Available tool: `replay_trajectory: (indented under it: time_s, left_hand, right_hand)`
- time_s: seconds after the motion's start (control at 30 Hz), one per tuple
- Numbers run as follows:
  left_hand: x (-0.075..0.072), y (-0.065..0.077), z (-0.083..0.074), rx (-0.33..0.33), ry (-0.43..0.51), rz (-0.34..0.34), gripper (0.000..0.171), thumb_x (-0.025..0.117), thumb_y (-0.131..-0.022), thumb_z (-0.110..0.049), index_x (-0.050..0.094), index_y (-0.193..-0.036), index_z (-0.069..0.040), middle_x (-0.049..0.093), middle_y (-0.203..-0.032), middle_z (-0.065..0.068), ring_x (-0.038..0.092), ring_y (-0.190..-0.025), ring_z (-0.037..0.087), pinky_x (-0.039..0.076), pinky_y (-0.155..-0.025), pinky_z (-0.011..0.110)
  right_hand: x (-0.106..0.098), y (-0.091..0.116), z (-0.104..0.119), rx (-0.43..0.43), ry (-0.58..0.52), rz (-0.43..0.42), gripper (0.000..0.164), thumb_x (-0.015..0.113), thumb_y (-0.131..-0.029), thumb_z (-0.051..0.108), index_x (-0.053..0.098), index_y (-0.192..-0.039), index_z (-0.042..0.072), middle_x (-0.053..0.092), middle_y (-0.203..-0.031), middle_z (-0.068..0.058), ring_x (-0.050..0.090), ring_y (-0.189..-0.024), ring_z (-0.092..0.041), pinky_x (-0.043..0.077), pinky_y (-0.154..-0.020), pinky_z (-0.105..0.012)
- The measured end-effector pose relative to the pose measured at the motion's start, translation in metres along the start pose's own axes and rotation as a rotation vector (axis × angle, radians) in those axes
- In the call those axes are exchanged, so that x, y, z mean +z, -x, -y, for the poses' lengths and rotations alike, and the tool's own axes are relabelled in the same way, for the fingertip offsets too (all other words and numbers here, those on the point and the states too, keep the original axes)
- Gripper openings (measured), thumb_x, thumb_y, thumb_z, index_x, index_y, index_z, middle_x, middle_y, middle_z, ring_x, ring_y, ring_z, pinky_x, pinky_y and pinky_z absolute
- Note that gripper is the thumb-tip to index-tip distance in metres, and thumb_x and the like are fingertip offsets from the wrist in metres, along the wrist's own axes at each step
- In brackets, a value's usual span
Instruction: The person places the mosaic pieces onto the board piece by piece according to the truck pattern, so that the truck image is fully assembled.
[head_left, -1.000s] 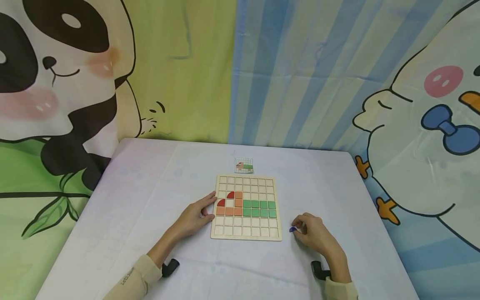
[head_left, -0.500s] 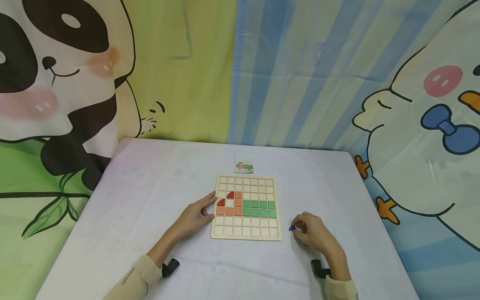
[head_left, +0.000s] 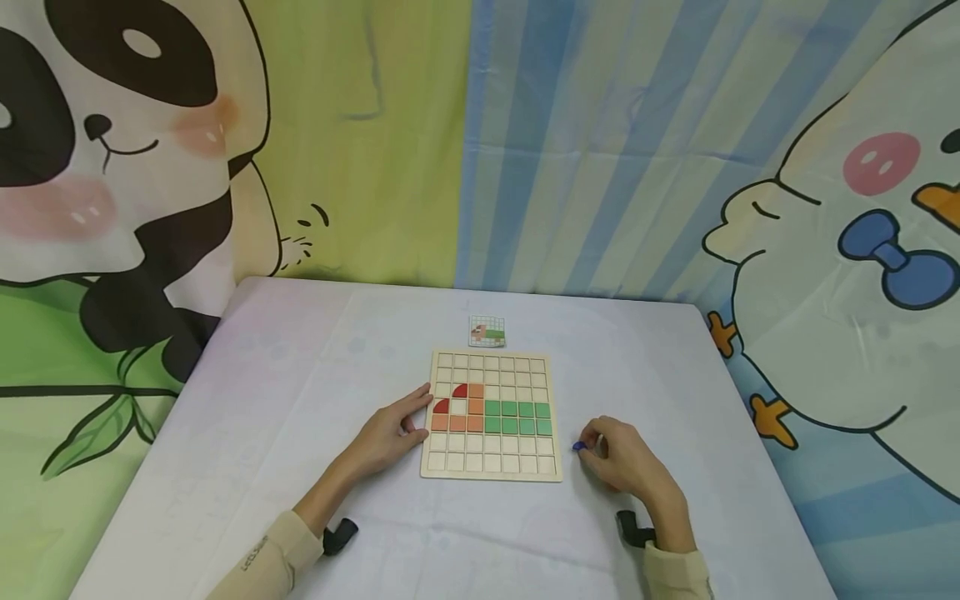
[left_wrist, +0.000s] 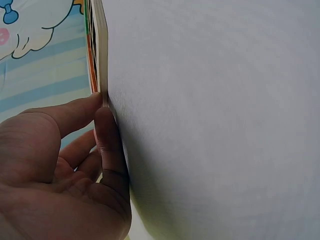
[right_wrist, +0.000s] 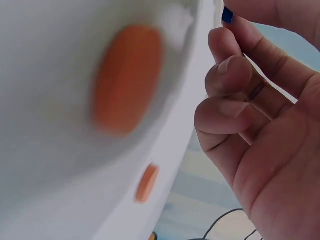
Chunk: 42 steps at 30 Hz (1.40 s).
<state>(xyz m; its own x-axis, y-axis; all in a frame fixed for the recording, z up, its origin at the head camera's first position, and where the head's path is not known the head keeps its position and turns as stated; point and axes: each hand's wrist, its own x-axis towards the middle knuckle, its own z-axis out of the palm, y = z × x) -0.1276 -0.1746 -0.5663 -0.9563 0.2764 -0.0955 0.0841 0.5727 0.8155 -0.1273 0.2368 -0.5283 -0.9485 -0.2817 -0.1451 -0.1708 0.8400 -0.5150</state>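
A square wooden grid board point(head_left: 492, 463) lies on the table. Several green tiles point(head_left: 517, 417) fill two short rows at its right, beside orange tiles point(head_left: 458, 422) and two red quarter-round tiles point(head_left: 460, 390). My left hand point(head_left: 385, 435) rests at the board's left edge, thumb and fingertips touching it; in the left wrist view the thumb and forefinger meet the board's side point(left_wrist: 101, 50). Right of the board, my right hand point(head_left: 621, 452) pinches a small blue tile point(head_left: 578, 447) between thumb and forefinger. Most of that blue tile point(right_wrist: 228, 15) is hidden by the fingers.
Behind the board lies a small picture card point(head_left: 487, 332) with a gridded coloured pattern. A blurred orange piece point(right_wrist: 129, 80) and a smaller orange piece point(right_wrist: 147, 183) show in the right wrist view. A cartoon curtain point(head_left: 555, 142) hangs behind the white table point(head_left: 360, 333).
My right hand has moved slightly left and away from me, carrying the blue tile nearer the board, and the tile has turned in the fingers. The left hand stays in place.
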Motion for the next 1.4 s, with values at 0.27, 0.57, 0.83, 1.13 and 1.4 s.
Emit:
replay_trajectory:
  time_s: [0.27, 0.57, 0.83, 1.13, 1.4]
  left_hand:
    - [0.0, 0.0, 0.0, -0.003, 0.002, 0.003, 0.067, 0.075, -0.097, -0.008, 0.049, -0.158, -0.007, 0.037, -0.174, 0.001, 0.051, -0.075, 0.007, 0.041, -0.067, 0.023]
    - [0.001, 0.0, 0.001, -0.003, 0.002, -0.004, 0.067, 0.075, -0.096, -0.007, 0.049, -0.158, -0.007, 0.037, -0.173, 0.001, 0.051, -0.076, 0.007, 0.041, -0.067, 0.023]
    - [0.0, -0.001, -0.001, -0.016, -0.01, 0.002, 0.067, 0.075, -0.097, -0.01, 0.049, -0.159, -0.009, 0.037, -0.173, -0.002, 0.051, -0.076, 0.008, 0.042, -0.07, 0.022]
    - [0.0, 0.0, -0.001, 0.006, -0.017, -0.001, 0.067, 0.075, -0.096, -0.008, 0.05, -0.158, -0.006, 0.038, -0.173, 0.002, 0.05, -0.075, 0.007, 0.041, -0.071, 0.023]
    - [-0.001, 0.0, -0.001, 0.02, -0.011, 0.001, 0.066, 0.075, -0.096, -0.007, 0.05, -0.158, -0.006, 0.039, -0.173, 0.005, 0.049, -0.074, 0.007, 0.04, -0.067, 0.024]
  right_hand:
    - [0.001, -0.014, 0.023, -0.08, -0.024, -0.013, 0.011, 0.08, -0.092, 0.012, 0.073, -0.101, 0.012, 0.063, -0.089, 0.005, 0.05, -0.066, -0.007, 0.044, -0.06, -0.023]
    - [0.016, -0.036, 0.053, -0.196, -0.045, -0.003, 0.008, 0.078, -0.093, 0.009, 0.071, -0.098, 0.012, 0.065, -0.088, 0.004, 0.051, -0.07, -0.008, 0.046, -0.062, -0.022]
    - [0.032, -0.056, 0.084, -0.264, -0.029, -0.018, 0.006, 0.076, -0.093, 0.009, 0.072, -0.097, 0.01, 0.065, -0.088, 0.005, 0.056, -0.078, -0.012, 0.049, -0.071, -0.024]
    - [0.045, -0.073, 0.108, -0.322, -0.006, -0.007, 0.005, 0.075, -0.095, 0.012, 0.072, -0.098, 0.01, 0.065, -0.088, 0.004, 0.054, -0.077, -0.008, 0.05, -0.07, -0.023]
    - [0.056, -0.083, 0.125, -0.322, 0.011, 0.013, 0.007, 0.076, -0.096, 0.014, 0.072, -0.099, 0.009, 0.063, -0.086, 0.004, 0.053, -0.075, -0.008, 0.048, -0.068, -0.024]
